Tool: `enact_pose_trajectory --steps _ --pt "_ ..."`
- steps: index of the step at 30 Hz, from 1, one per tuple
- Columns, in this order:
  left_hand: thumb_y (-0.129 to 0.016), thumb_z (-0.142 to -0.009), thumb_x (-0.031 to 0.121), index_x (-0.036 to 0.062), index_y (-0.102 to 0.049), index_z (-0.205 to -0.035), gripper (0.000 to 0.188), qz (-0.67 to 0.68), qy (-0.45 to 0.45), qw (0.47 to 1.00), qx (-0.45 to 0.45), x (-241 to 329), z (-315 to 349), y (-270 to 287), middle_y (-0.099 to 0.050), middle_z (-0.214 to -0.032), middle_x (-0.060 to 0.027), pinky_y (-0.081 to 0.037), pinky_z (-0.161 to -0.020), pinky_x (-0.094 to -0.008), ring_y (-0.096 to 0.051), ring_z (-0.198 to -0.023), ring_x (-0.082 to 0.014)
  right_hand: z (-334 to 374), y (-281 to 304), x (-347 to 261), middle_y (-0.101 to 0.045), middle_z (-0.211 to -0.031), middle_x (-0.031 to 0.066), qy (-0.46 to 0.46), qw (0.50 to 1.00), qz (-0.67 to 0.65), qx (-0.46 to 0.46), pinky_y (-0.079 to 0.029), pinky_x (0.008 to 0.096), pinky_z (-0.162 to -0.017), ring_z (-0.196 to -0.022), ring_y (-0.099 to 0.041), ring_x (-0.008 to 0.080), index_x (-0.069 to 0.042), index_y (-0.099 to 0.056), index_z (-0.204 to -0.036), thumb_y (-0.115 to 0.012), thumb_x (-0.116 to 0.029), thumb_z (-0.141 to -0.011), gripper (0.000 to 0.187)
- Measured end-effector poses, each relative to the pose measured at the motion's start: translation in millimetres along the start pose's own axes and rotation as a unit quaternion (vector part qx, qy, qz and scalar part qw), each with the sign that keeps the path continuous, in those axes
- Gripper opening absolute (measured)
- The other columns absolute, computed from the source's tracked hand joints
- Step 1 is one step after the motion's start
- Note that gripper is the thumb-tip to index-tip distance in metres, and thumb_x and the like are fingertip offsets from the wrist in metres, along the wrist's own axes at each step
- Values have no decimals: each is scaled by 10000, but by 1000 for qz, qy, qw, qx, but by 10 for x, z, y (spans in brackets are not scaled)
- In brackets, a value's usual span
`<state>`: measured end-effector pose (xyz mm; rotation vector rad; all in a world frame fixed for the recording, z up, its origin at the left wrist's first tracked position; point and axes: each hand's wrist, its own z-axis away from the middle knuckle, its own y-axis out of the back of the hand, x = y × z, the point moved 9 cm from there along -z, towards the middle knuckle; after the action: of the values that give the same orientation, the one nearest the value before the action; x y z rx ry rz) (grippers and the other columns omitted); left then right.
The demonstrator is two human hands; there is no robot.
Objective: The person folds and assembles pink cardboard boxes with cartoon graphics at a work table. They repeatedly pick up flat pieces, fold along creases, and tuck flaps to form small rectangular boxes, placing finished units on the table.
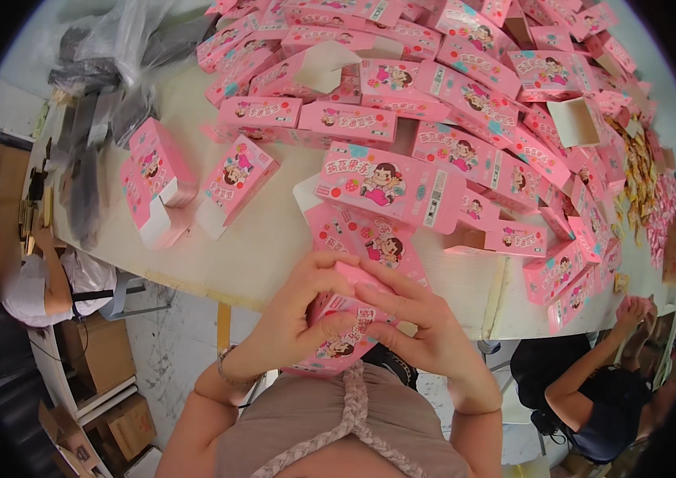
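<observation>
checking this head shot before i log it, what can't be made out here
- Pink box in the hands: the left hand and right hand cover most of it, so its end flaps are hidden.
- Boxes on the table at the far right: bent and small near the rim.
- Seated person lower right: cut off by the dark edge.

Pale worktable (266,247) on wooden legs; grey, stained concrete floor (174,350) below. Cardboard boxes (115,398) stacked lower left. Even, bright light.
</observation>
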<state>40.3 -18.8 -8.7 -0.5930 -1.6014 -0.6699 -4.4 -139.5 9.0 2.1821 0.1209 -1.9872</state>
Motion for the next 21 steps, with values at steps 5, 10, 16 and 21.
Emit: enact_pose_trajectory --steps 5,10,16,21 --pt "-646 -873 261 39 -394 -1304 547 -54 -176 964 192 294 -151 449 -388 -1332 -135 -338 -998 -393 -414 -1181 -221 -261 394 -212 -489 -1312 160 99 943 319 -5 -495 364 -857 -1169 -519 304 -97 -469 -1333 -705 -127 -772 608" --pt "-584 -910 219 1 -246 -1396 631 -34 38 967 252 -392 -2 806 -386 -1318 -166 -391 -978 -387 -445 -1175 -220 -486 729 -251 -447 -1345 138 48 796 584 150 -447 438 -903 -1164 -493 356 -83 -415 -1348 -791 -260 -650 812" --pt "-607 -876 96 6 -270 -1393 624 -27 147 962 229 -935 -107 472 -494 -1208 -155 -468 -835 -299 -530 -1008 -163 -942 1659 -424 -550 -1161 138 -2 845 467 261 -458 417 -854 -1063 -527 287 -25 -498 -1231 -755 -196 -715 601" --pt "-659 -830 59 -3 -323 -1370 639 -40 166 961 218 -949 -197 526 -562 -1048 -93 -477 -794 -283 -557 -913 -139 -462 1187 -414 -607 -1027 148 121 755 546 341 -493 390 -781 -956 -584 271 2 -524 -1165 -730 -200 -767 492"
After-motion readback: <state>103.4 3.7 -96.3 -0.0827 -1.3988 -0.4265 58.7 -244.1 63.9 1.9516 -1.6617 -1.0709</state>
